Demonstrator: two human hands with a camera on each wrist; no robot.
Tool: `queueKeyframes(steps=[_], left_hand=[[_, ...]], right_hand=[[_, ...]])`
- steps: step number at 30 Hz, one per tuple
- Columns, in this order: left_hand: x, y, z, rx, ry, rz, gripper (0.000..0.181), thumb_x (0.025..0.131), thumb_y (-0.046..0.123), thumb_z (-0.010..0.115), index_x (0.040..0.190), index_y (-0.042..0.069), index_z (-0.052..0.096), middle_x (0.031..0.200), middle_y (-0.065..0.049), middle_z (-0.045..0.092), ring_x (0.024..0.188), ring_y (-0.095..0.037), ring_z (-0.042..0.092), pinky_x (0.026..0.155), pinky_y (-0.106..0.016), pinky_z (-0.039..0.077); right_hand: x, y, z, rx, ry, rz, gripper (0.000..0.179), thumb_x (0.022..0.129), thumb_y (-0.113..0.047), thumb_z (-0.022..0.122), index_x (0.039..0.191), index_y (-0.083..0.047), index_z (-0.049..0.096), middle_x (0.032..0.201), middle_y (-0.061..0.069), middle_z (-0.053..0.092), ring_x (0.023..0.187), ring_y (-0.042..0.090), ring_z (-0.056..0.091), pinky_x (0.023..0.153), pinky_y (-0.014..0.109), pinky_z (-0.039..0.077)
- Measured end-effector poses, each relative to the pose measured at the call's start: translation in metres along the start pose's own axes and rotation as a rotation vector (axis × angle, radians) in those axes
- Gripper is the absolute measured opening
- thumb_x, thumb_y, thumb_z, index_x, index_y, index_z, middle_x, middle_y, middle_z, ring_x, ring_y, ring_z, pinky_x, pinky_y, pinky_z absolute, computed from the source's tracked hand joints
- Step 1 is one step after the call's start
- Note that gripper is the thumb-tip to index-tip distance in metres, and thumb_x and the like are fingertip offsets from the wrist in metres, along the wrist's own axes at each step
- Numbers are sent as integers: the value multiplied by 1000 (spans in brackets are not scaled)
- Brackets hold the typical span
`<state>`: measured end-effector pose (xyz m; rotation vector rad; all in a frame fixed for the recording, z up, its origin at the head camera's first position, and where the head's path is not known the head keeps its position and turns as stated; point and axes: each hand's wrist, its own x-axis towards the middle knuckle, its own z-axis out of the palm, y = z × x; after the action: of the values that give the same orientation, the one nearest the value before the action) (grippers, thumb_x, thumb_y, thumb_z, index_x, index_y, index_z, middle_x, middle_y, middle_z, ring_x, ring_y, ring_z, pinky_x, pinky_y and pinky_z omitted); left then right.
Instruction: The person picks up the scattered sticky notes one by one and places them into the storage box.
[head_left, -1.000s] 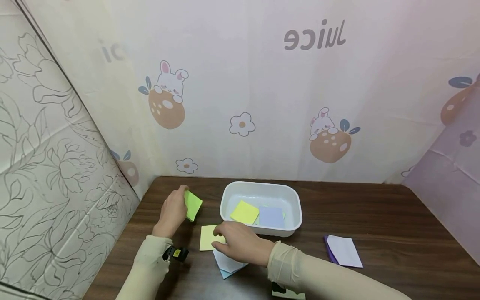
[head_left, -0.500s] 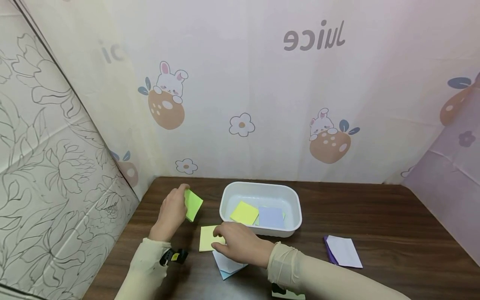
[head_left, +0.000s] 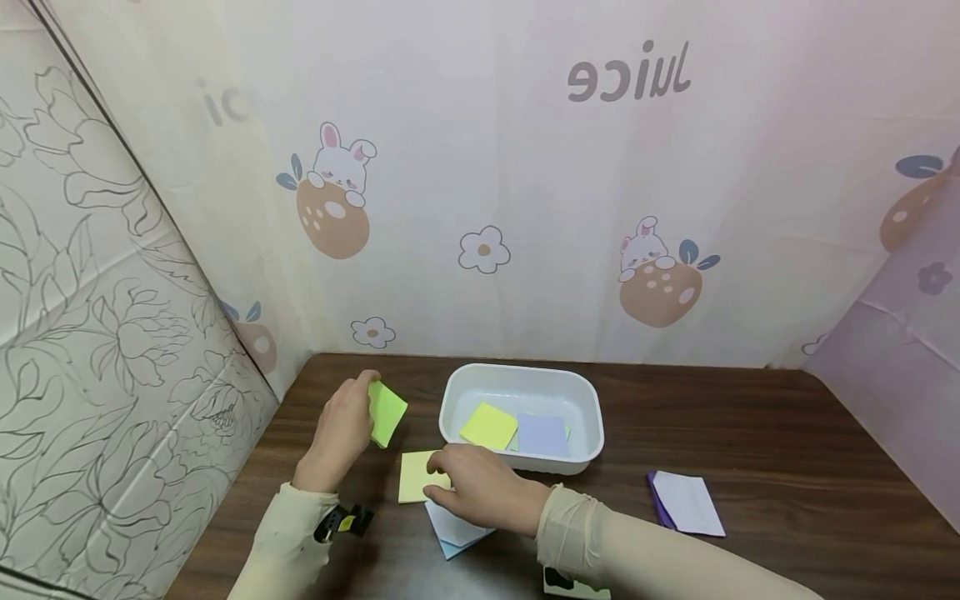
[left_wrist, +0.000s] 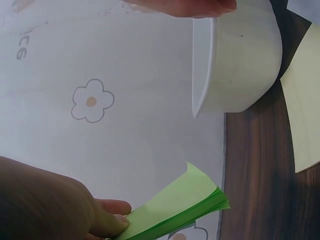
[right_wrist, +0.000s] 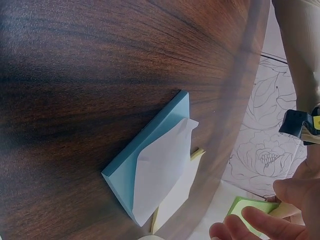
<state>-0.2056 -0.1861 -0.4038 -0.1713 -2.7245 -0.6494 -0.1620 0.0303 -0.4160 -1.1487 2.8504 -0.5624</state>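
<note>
Holding green notes point(head_left: 387, 416) in the left hand point(head_left: 343, 429) seems the step; near it, the right hand point(head_left: 486, 490) hangs empty; next move perhaps needs a steady pinch.

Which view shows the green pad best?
The left wrist view: the green pad appears large, its layered edge clear. Head view: smaller, partly hidden by the left hand; right wrist view: partly behind right-hand fingers.

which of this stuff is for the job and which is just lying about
Probably for the job:
green pad, held in the left hand
yellow pad and blue pad on the table
white tub, with a yellow note and lavender note inside
purple pad, off to the right

Just around:
bunny backdrop
floral backdrop
wrist strap
</note>
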Motion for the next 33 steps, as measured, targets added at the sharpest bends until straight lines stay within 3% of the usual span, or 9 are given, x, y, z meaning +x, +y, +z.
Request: queueKeyframes(steps=[19, 33], left_hand=[[-5, 13, -6, -3, -1, 39, 37, 93, -14, 50, 125, 0, 62, 96, -22, 66, 73, -26, 57, 64, -41, 50], [-10, 25, -13, -14, 7, 60, 36, 94, -13, 51, 125, 2, 62, 94, -19, 66, 71, -23, 54, 63, -39, 48]], right_hand=[[-4, 3, -4, 21, -20, 15, 27, 95, -30, 70, 112, -10, 73, 104, 3, 75, 81, 2, 63, 71, 20, 50], [-3, 1, -6, -18, 6, -14, 26, 95, -31, 69, 112, -11, 72, 104, 0, 74, 85, 4, 64, 75, 22, 52]])
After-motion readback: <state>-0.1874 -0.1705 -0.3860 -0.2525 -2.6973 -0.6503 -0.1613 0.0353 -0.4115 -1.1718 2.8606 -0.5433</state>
